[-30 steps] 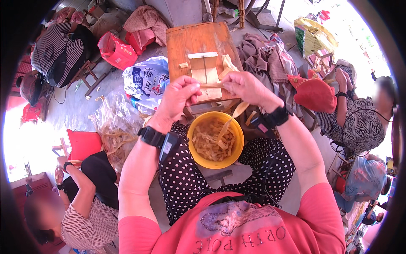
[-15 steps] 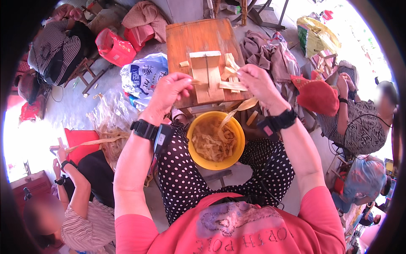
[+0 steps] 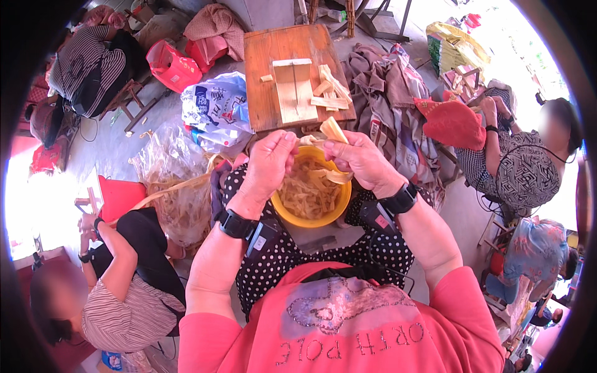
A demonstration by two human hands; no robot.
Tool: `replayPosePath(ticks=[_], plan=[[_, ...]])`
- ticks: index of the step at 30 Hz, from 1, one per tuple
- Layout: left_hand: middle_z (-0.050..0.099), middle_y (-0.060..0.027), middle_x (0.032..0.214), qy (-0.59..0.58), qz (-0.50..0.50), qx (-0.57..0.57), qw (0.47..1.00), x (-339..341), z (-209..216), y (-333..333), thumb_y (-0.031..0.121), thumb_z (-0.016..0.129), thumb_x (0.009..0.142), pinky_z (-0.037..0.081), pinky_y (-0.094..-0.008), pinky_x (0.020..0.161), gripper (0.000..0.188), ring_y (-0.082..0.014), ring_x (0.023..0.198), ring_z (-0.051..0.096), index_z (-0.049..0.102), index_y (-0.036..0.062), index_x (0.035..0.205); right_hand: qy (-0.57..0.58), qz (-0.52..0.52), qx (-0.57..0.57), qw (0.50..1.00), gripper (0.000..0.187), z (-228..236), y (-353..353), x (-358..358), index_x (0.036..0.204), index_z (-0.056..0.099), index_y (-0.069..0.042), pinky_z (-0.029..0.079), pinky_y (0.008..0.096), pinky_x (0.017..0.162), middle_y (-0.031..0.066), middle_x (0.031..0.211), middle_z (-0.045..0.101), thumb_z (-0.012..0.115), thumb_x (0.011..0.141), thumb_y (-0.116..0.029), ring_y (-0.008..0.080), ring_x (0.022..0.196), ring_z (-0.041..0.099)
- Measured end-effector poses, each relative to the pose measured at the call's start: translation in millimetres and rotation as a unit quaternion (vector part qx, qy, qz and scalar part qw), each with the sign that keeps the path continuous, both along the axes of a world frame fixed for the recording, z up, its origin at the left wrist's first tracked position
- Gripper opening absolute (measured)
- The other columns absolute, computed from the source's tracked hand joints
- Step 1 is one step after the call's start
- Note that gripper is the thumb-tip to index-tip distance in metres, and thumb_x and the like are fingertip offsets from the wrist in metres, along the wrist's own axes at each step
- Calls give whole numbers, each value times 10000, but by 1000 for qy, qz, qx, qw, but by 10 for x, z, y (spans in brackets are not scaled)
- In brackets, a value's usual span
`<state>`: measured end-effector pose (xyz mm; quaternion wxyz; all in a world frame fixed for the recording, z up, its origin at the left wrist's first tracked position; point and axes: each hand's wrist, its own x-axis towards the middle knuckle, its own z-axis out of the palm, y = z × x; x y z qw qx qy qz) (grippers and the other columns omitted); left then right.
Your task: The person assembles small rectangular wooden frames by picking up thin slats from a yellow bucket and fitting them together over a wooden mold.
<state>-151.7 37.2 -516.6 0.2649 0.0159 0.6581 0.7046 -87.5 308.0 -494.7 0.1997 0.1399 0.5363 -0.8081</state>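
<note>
My left hand point(image 3: 273, 158) pinches one end of a pale, flat fibre strip point(image 3: 310, 142). The strip runs across to my right hand point(image 3: 362, 160), whose fingers close on it. A folded pale yellow piece point(image 3: 333, 129) sticks up from the right fingertips, and a loose tail of strip curls below that hand. Both hands are over the far rim of a yellow bucket point(image 3: 277, 202) between my knees, which holds a heap of similar strips point(image 3: 311, 189). Beyond it, a small wooden board point(image 3: 297, 105) with an upright end and a thin dark line stands on a wooden table point(image 3: 267, 46).
Several folded strip pieces point(image 3: 333, 90) lie at the board's right. A white plastic bag point(image 3: 214, 109) is left of the table, brown cloth point(image 3: 373, 81) right of it. A clear bag of strips point(image 3: 177, 168) sits at left. People work on both sides, one beside a red bucket point(image 3: 118, 198).
Both hands have come back from the table toward me and closer together, over the bucket. The strip now spans between them.
</note>
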Motion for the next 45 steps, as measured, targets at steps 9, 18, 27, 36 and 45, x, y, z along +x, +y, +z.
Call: replayPosePath(ticks=[9, 18, 27, 36, 45], plan=[[803, 1, 1001, 62, -44, -84, 994, 1068, -757, -72, 269, 754, 1293, 581, -292, 823, 297, -100, 884, 702, 921, 24, 1315, -40, 1, 158, 987, 384, 60, 145, 1045, 1134, 794, -54, 404, 268, 651, -101, 910, 643, 902, 1229, -409, 18, 726, 501], [901, -90, 1118, 164, -63, -36, 984, 1657, -9, 604, 232, 807, 1255, 663, -365, 965, 284, -167, 1028, 826, 887, -3, 1392, 232, 115, 448, 855, 310, 258, 192, 1705, 1185, 855, 12, 655, 547, 887, 272, 1048, 863, 921, 1127, -286, 496, 968, 837], [920, -67, 1222, 299, -161, -135, 931, 1738, 731, 176, 153, 812, 1235, 645, -356, 1026, 228, -178, 1136, 848, 909, 0, 1374, 164, 190, 308, 918, 275, 828, 632, 1831, 1286, 900, 12, 627, 355, 866, 13, 969, 842, 863, 1222, -252, 90, 924, 740], [917, -145, 1313, -144, -225, 101, 958, 1619, 980, 200, 242, 692, 1335, 672, -376, 1118, 366, -226, 1172, 869, 842, -68, 1460, 156, 105, 160, 969, 302, 663, 478, 1741, 1310, 845, -27, 564, 307, 746, -25, 943, 768, 786, 1302, -323, 81, 824, 687], [888, -46, 1540, 119, -80, 80, 986, 1557, 506, 323, 91, 757, 1229, 453, -505, 1420, 256, -318, 1708, 585, 937, 60, 1408, -134, 40, -101, 985, 569, -34, 45, 1475, 1159, 850, -81, 436, 274, 596, -51, 858, 703, 558, 1387, -513, 76, 667, 573]])
